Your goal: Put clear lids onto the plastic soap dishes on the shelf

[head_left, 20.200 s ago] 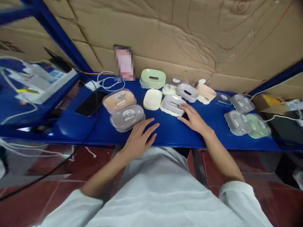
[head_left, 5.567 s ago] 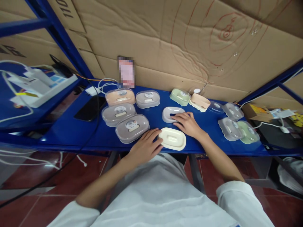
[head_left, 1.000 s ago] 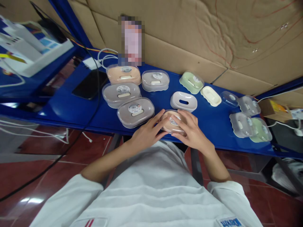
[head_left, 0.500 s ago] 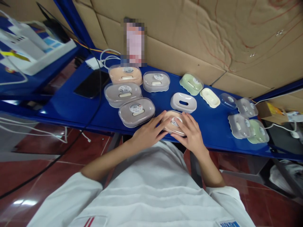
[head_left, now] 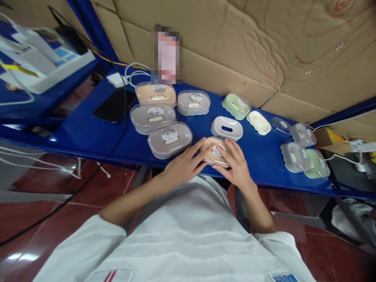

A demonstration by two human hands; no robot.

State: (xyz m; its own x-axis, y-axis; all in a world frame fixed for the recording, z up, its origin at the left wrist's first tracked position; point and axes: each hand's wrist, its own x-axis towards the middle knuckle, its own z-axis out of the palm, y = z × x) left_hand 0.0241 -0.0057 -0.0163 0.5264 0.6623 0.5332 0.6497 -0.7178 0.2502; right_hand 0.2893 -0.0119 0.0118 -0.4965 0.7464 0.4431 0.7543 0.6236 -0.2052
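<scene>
A peach soap box with a clear lid (head_left: 214, 151) lies at the front edge of the blue shelf (head_left: 88, 135). My left hand (head_left: 182, 166) grips its left end, fingers curled over the lid. From the right, my right hand (head_left: 235, 164) presses on the same lid with bent fingers. Just behind it sits an open white soap tray (head_left: 226, 127). To the left lies a closed grey-brown box (head_left: 169, 139).
More closed boxes: grey (head_left: 152, 117), peach (head_left: 155, 94), grey (head_left: 194, 102), green (head_left: 235, 105). A cream tray (head_left: 258, 122) and clear lids (head_left: 293, 156) lie right. A black phone (head_left: 110, 105), white cables (head_left: 132, 72) and a cardboard wall (head_left: 235, 47) stand behind.
Over the last seconds the peach box got its clear lid and both hands closed on it. In the last second the hands barely moved; the view shifted slightly.
</scene>
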